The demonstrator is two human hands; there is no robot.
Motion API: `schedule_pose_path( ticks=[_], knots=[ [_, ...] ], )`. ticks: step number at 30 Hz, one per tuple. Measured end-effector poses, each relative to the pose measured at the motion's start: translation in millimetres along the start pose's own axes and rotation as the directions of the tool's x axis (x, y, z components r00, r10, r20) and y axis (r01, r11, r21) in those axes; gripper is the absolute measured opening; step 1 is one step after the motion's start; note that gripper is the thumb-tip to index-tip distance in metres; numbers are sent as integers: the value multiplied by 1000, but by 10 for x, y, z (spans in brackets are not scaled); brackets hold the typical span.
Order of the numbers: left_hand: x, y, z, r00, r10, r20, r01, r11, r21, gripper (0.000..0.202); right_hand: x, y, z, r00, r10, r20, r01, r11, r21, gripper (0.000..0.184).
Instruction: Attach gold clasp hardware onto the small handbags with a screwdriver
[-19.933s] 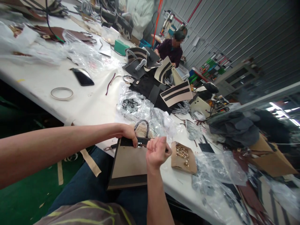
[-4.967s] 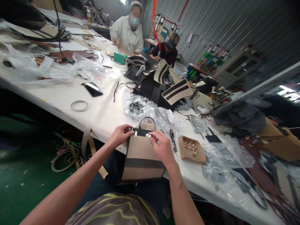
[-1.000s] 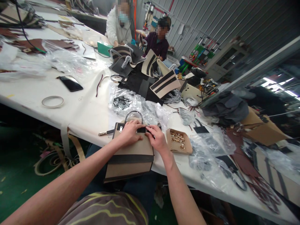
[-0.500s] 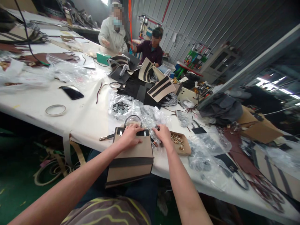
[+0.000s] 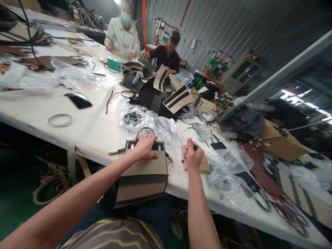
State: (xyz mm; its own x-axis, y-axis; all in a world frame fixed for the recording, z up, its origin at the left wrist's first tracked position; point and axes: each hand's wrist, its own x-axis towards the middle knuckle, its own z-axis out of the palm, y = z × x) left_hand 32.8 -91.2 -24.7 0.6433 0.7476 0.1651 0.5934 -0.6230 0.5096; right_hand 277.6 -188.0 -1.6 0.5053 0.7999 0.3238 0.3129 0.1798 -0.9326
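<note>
A beige handbag (image 5: 145, 167) with black bands leans from my lap against the table edge. Its top carries a looped handle (image 5: 145, 130) and two small metal plates, one on each side of my left hand (image 5: 145, 147). That hand grips the bag's upper edge, fingers over the top and thumb on the front panel. Dark straps with metal ends, one being the right strap (image 5: 169, 157), stick out at both sides. My right hand (image 5: 194, 155) is closed around a small dark-handled tool (image 5: 195, 147), its exact kind hidden by the fingers. Beneath that hand is a shallow cardboard tray (image 5: 204, 166), partly covered.
Crumpled clear plastic (image 5: 166, 129) lies behind the bag, with a pile of bag panels (image 5: 178, 98) farther back. A phone (image 5: 79, 100) and a tape ring (image 5: 59, 119) are at left. Brown straps (image 5: 261, 166) lie at right. Two people work across the table.
My right hand has moved right, from beside the bag's top corner to over the cardboard tray, and its fist has turned. My left hand stays on the bag.
</note>
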Motion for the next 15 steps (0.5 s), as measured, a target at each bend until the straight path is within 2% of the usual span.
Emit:
schedule_pose_path(
  ticks=[3,6,10,15],
  knots=[
    [25,-16,-17,1000,4,15,-3,1000,-16,96,-31,-318,281,997,-72,-10,73,986,152,66],
    [57,-25,-53,999,-8,54,9,999,-31,96,-41,-496,657,989,-128,79,104,961,255,71],
    [74,-40,-66,995,29,92,-26,999,-27,79,-29,-463,971,984,-134,115,104,966,236,74],
    [93,-89,-52,998,37,53,-31,994,-108,59,-46,-316,1020,985,-112,132,92,985,144,73]
  ],
)
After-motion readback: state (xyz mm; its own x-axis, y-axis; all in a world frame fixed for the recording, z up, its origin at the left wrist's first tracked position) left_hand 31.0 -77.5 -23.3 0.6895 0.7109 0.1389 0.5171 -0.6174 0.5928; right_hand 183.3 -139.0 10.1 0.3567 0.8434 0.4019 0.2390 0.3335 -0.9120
